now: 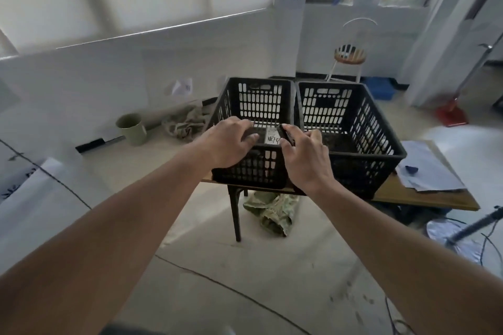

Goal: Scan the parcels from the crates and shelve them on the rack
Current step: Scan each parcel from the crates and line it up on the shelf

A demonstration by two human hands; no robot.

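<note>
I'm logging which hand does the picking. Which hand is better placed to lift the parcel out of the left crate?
Probably the left hand: it hangs over the parcel in the left crate and seems to hold nothing. The right hand already grips a dark object, likely the scanner.

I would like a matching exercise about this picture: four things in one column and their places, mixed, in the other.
Things:
1. parcel
2. green bin
3. stool
4. papers

Places:
A. on the floor by the left wall
B. on the table, right of the crates
C. in the left crate
D. behind the crates, under the window

Pairs: 1-C, 2-A, 3-D, 4-B
</note>
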